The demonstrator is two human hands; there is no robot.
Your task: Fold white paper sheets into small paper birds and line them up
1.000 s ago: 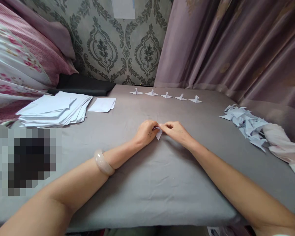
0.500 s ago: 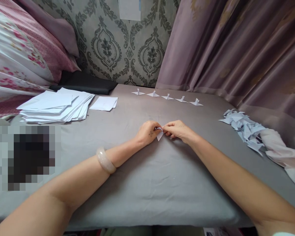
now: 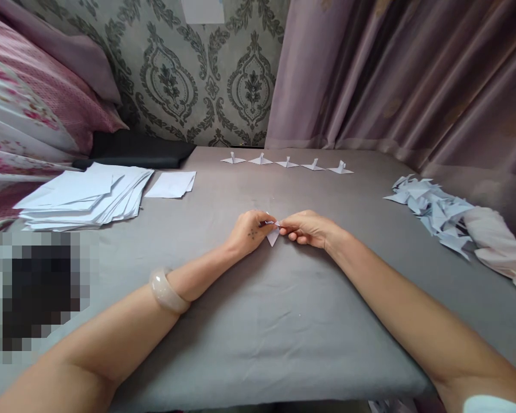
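Observation:
Between my two hands, just over the grey cloth, is a small folded white paper crane (image 3: 273, 236) with a pointed flap hanging down. My left hand (image 3: 253, 230) pinches it from the left with thumb and fingers closed. From the right, the fingertips of my right hand (image 3: 306, 228) pinch its upper edge. My fingers cover much of the fold. Farther back, several finished white paper cranes (image 3: 287, 163) stand in a row with their wings spread.
A stack of white paper sheets (image 3: 83, 198) lies at the left, with smaller paper squares (image 3: 171, 184) beside it. A black folded cloth (image 3: 140, 150) lies behind. At the right is a heap of folded papers (image 3: 432, 209) against a pale cloth (image 3: 494, 235). Curtains (image 3: 370, 74) hang behind.
The view has shifted slightly, so my hands and the stacks sit a little farther left. Both hands still pinch the paper, and its hanging flap has turned to point more straight down.

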